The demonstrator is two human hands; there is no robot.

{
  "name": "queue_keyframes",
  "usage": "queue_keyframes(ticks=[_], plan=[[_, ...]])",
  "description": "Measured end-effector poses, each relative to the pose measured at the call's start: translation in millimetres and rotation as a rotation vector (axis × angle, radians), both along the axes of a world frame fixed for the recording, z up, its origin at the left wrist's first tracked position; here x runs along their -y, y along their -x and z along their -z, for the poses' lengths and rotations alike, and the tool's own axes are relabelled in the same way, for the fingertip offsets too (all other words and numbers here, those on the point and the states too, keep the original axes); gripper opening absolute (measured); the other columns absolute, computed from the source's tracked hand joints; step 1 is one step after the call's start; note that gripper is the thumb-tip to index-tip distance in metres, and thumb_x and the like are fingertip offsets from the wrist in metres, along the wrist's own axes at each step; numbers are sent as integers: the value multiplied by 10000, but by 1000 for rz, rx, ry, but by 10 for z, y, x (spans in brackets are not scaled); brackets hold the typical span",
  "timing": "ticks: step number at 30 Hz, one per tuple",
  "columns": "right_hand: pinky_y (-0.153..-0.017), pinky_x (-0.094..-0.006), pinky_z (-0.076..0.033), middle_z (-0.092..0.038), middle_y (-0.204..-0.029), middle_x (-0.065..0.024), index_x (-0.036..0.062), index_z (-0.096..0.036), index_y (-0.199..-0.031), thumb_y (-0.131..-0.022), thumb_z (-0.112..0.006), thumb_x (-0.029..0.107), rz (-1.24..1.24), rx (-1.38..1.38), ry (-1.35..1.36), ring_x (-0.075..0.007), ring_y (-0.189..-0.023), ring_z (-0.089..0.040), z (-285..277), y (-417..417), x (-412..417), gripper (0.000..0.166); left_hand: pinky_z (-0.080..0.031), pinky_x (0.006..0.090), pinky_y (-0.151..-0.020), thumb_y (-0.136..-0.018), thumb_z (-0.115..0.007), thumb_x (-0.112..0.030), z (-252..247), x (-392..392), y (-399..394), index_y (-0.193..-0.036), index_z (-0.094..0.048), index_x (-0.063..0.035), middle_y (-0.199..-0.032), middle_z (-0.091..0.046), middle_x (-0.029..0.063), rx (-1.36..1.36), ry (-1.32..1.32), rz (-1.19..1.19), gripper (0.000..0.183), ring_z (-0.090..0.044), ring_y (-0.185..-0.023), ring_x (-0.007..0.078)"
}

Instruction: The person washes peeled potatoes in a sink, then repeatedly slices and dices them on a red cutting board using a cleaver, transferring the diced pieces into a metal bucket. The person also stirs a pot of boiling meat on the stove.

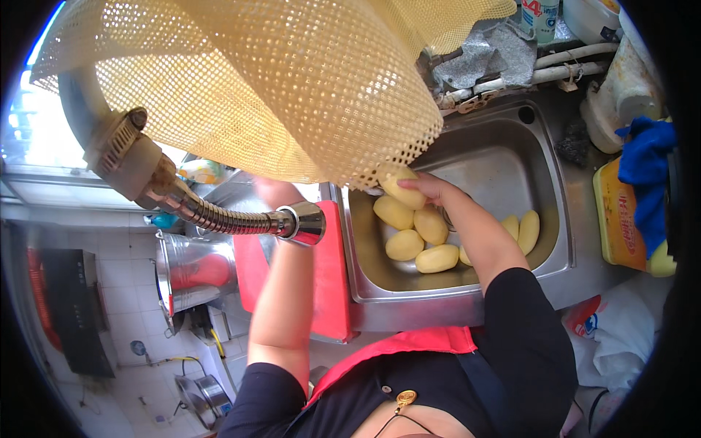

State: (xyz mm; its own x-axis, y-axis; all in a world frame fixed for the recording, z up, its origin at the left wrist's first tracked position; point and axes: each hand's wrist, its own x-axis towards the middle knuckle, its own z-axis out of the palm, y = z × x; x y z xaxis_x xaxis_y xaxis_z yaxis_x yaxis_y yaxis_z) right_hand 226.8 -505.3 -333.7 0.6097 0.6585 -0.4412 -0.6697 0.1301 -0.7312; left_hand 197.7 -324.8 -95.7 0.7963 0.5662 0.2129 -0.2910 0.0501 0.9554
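My right hand (430,187) grips a peeled potato (402,189) above the left part of a stainless steel sink basin (487,159). Several more peeled potatoes (437,258) lie in the basin below it, and others rest near its right wall, partly behind my right forearm. My left hand (278,192) is blurred beyond the far part of a red cutting board (330,274), left of the sink. Its fingers are largely hidden by a yellow perforated mesh sheet (263,82), so its hold cannot be made out.
A flexible metal faucet (235,216) hangs before my left forearm. A metal bucket (200,268) stands left of the board. White pipes (575,60) run behind the sink. At right are a yellow container (608,219), a blue cloth (649,175) and a white plastic bag (624,339).
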Motion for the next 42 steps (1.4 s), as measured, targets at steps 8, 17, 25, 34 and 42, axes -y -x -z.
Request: queue_keyframes(ticks=[8, 17, 25, 34, 42], plan=[[-831, -367, -463, -614, -1116, -70, 86, -575, -1201, -930, -339, 589, 213, 125, 73, -185, -986, -581, -782, 172, 176, 618, -377, 532, -1008, -810, -610, -494, 1362, 452, 221, -1280, -447, -109, -1269, -510, 110, -616, 842, 463, 629, -492, -1170, 316], [-950, -355, -450, -532, -1232, -180, 123, -340, -1371, -614, -773, 351, -421, 502, 1038, -312, -1146, -525, 363, 637, -24, 900, -387, 551, -980, -828, -585, -403, 1292, 638, 84, -1206, -488, -137, -1206, -535, 89, -559, 761, 250, 472, -509, -1125, 306], [-949, -341, -442, -501, -1290, -151, 108, -243, -1414, -555, -814, 303, -291, 328, 795, -260, -1162, -513, 115, 445, 205, 1050, -340, 572, -1011, -819, -542, -455, 1010, 389, 233, -1235, -486, -119, -1271, -509, 101, -544, 960, 67, 538, -485, -1175, 317], [-863, -437, -484, -592, -1103, -121, 75, -468, -1247, -810, -576, 425, 301, -527, -752, -289, -985, -583, -442, 309, -436, 570, -400, 481, -991, -851, -544, -433, 583, 190, 619, -1198, -486, -85, -1190, -557, 102, -306, 766, 94, 496, -527, -1117, 283], [-735, -369, -552, -594, -1034, -151, 79, -510, -1183, -790, -559, 599, 253, -535, -987, -263, -841, -622, -1061, 426, -530, 653, -436, 476, -957, -804, -621, -312, -36, -436, 1187, -1230, -459, -60, -1155, -563, 109, -294, 485, -65, 521, -558, -1067, 282]])
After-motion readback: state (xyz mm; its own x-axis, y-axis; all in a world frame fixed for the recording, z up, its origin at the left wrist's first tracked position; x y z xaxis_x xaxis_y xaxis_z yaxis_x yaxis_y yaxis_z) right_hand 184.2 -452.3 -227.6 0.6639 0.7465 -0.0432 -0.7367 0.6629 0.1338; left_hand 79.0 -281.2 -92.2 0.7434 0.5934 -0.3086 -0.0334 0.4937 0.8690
